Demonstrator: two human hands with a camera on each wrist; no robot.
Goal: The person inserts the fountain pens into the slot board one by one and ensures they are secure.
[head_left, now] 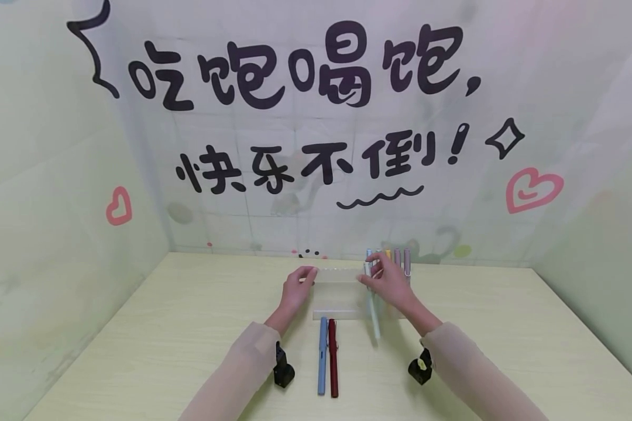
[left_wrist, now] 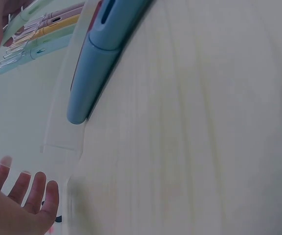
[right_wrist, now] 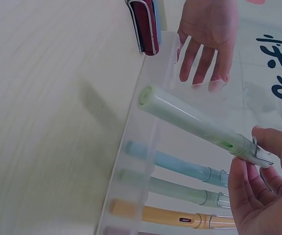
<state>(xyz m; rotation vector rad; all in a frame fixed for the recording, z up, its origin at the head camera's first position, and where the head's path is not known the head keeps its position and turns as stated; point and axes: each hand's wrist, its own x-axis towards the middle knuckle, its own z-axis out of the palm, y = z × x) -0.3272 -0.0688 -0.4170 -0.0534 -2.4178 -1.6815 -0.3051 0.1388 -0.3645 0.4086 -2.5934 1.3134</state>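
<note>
Green pen [right_wrist: 194, 120] at clear rack [head_left: 337, 276]

Head: near five o'clock, the right hand [head_left: 392, 283] pinches the pen; the left hand [head_left: 297, 286] touches the rack, fingers relaxed. Left wrist: blue pen [left_wrist: 100, 61] toward eleven. Right wrist: yellow pen [right_wrist: 170, 214] toward five.

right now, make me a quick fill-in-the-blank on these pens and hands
The right hand holds a pale ____ pen.
The left hand is at the ____ end of the clear holder.
In it, a green pen sits between an orange pen and a light ____ pen.
Beside the blue pen on the table lies a dark ____ pen.

Words: green; left; blue; red
</note>
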